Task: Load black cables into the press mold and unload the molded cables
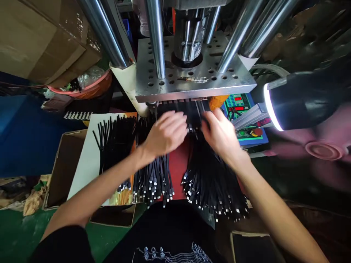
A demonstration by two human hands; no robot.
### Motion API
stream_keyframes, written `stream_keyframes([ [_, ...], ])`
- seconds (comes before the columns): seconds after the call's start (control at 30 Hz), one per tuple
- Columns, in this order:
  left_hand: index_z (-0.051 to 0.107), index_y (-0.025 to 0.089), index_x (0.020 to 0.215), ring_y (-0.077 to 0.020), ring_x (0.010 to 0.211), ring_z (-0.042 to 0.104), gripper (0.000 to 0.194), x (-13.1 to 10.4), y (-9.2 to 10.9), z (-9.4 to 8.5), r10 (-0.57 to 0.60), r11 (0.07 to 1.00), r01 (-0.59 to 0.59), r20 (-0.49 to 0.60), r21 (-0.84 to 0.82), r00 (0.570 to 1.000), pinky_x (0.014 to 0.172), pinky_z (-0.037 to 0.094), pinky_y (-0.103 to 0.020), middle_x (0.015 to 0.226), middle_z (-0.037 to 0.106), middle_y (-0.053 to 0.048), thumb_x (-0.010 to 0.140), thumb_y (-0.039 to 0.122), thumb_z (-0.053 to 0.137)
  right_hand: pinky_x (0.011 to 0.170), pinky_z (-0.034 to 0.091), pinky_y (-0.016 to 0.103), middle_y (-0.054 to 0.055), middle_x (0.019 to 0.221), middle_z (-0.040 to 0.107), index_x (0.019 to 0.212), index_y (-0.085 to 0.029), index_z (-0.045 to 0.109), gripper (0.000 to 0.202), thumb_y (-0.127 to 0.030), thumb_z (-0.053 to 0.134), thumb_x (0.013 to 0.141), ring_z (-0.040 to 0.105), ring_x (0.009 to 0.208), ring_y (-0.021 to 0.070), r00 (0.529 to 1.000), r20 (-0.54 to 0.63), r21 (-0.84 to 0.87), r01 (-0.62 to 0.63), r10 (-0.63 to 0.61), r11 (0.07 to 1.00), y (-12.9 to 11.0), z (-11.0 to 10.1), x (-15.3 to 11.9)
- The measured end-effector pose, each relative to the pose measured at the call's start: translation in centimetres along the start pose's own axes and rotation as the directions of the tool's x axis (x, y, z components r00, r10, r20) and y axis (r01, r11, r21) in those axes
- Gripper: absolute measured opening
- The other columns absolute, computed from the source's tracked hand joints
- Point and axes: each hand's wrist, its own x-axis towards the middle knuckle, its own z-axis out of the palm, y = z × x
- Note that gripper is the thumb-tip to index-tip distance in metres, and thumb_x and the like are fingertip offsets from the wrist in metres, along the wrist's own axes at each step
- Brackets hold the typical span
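Sharing a pretty packed workspace here, clock directions from mid-view. Red worktop (177,177) shows at 6, between bundles of black cables (216,179): a big fan-out around 4-5, another bunch at 7, plus more at 9 lying on a white sheet (83,164). Metal press (196,91) fills 12, and more black cables stick out right below its edge. Left hand (170,132) is dead center, right hand (219,131) just toward 3, both at those cables with fingers curled; too blurry to tell if either is actually pinching one. Lit control panel (244,133) sits at 3, a ring lamp (298,100) farther out, then a blurred pink fan (325,150). Taped boxes (33,40) are stacked up at 10, pink basket (90,89) just beside them. Green floor (23,232) at 8.
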Motion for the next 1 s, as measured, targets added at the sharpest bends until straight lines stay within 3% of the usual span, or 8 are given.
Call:
stream_keyframes([
  [0.07, 0.071, 0.017, 0.087, -0.0263, 0.09, 0.073, 0.039, -5.3, 2.6, -0.9, -0.23, 0.973, 0.228, 0.084, 0.043, 0.969, 0.08, 0.057, -0.037, 0.09, 0.077, -0.01, 0.11, 0.039, 0.049, 0.068, 0.05, 0.037, 0.011, 0.093, 0.066, 0.105, -0.018, 0.063, 0.03, -0.044, 0.049, 0.109, 0.063, 0.08, 0.0263, 0.997, 0.057, -0.049, -0.053, 0.056, 0.997, -1.0, -1.0, -7.6],
  [0.2, 0.07, 0.016, 0.087, -0.0282, 0.077, 0.073, 0.032, -10.9, 4.9, -0.7, -0.655, 0.75, 0.617, 0.389, 0.237, 0.647, 0.062, 0.049, -0.034, 0.084, 0.075, -0.012, 0.105, 0.039, 0.058, 0.064, 0.043, 0.038, 0.008, 0.08, 0.059, 0.087, -0.021, 0.058, 0.042, -0.049, 0.037, 0.112, 0.057, 0.073, 0.026, 0.978, 0.169, -0.16, -0.099, 0.126, 0.982, -2.7, -0.6, -16.7],
  [0.27, 0.068, 0.018, 0.081, -0.0247, 0.071, 0.071, 0.031, -11.3, 4.4, -0.2, -0.687, 0.695, 0.696, 0.452, 0.179, 0.569, 0.061, 0.043, -0.032, 0.078, 0.074, -0.008, 0.105, 0.034, 0.055, 0.068, 0.043, 0.038, 0.007, 0.078, 0.057, 0.082, -0.023, 0.056, 0.04, -0.042, 0.037, 0.113, 0.056, 0.074, 0.0259, 0.976, 0.172, -0.114, -0.115, 0.133, 0.987, -2.9, 0.0, -17.4],
  [0.43, 0.056, 0.022, 0.066, -0.0164, 0.056, 0.057, 0.033, -11.1, 3.1, 0.0, -0.7, 0.54, 0.801, 0.39, -0.258, 0.598, 0.057, 0.035, -0.028, 0.058, 0.058, 0.001, 0.096, 0.036, 0.058, 0.065, 0.045, 0.034, 0.003, 0.077, 0.06, 0.084, -0.024, 0.057, 0.028, -0.039, 0.052, 0.108, 0.058, 0.069, 0.0211, 0.943, 0.139, 0.339, -0.334, 0.304, 0.88, -3.5, -1.6, -15.5],
  [0.57, 0.064, 0.02, 0.073, -0.013, 0.05, 0.051, 0.037, -11.2, 5.5, -1.0, -0.559, 0.128, 0.719, 0.549, -0.684, 0.622, 0.051, 0.037, -0.024, 0.056, 0.055, 0.004, 0.094, 0.051, 0.063, 0.051, 0.039, 0.029, -0.003, 0.065, 0.054, 0.08, -0.025, 0.056, 0.03, -0.038, 0.055, 0.107, 0.049, 0.054, 0.0146, 0.907, 0.252, 0.691, -0.412, 0.337, 0.594, -7.1, -3.5, -15.3],
  [0.7, 0.073, 0.018, 0.076, -0.0105, 0.048, 0.05, 0.041, -10.4, 9.3, -1.9, -0.402, -0.142, 0.61, 0.608, -0.78, 0.684, 0.047, 0.038, -0.023, 0.062, 0.058, 0.002, 0.094, 0.055, 0.068, 0.054, 0.04, 0.025, -0.004, 0.066, 0.056, 0.078, -0.023, 0.056, 0.028, -0.032, 0.058, 0.104, 0.05, 0.056, 0.0121, 0.922, 0.325, 0.814, -0.385, 0.209, 0.434, -10.5, -3.5, -15.7],
  [0.83, 0.067, 0.018, 0.065, -0.0094, 0.05, 0.049, 0.038, -10.0, 11.3, -2.6, -0.377, -0.092, 0.553, 0.544, -0.828, 0.75, 0.051, 0.041, -0.023, 0.066, 0.057, 0.002, 0.095, 0.042, 0.07, 0.06, 0.043, 0.024, -0.004, 0.068, 0.061, 0.077, -0.021, 0.063, 0.024, -0.031, 0.068, 0.099, 0.054, 0.061, 0.0119, 0.878, 0.476, 0.811, -0.461, 0.054, 0.361, -10.3, -3.6, -15.8],
  [1.0, 0.068, 0.019, 0.062, -0.0153, 0.064, 0.06, 0.034, -11.7, 12.4, -2.6, -0.271, 0.205, 0.525, 0.467, -0.826, 0.842, 0.064, 0.048, -0.028, 0.069, 0.066, -0.001, 0.096, 0.026, 0.066, 0.059, 0.044, 0.027, 0.001, 0.075, 0.068, 0.075, -0.02, 0.071, 0.029, -0.04, 0.072, 0.096, 0.057, 0.064, 0.014, 0.864, 0.446, 0.841, -0.494, 0.233, 0.22, -9.6, -3.6, -14.5],
])
